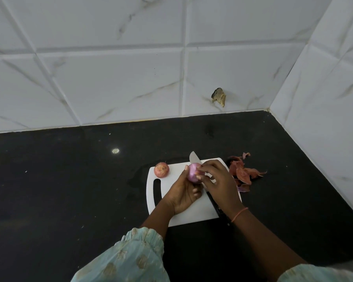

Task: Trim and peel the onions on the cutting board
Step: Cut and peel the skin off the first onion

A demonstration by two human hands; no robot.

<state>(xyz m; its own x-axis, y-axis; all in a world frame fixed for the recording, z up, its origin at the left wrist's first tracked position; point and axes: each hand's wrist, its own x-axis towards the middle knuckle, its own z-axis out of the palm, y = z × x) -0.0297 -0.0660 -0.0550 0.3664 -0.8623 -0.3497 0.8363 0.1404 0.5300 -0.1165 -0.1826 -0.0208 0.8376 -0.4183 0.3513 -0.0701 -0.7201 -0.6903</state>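
Observation:
A white cutting board (194,212) lies on the black counter. My left hand (184,193) grips a pale purple, mostly peeled onion (193,173) just above the board. My right hand (218,185) pinches at the onion's right side with its fingertips. A second onion (161,169), still in its reddish skin, sits at the board's far left corner. A knife (194,157) lies across the board under my right hand, blade tip pointing away, dark handle toward me.
A heap of reddish onion skins (243,174) lies on the black counter (69,190) just right of the board. White tiled walls stand behind and to the right, meeting in a corner. A damaged patch (219,97) marks the back wall.

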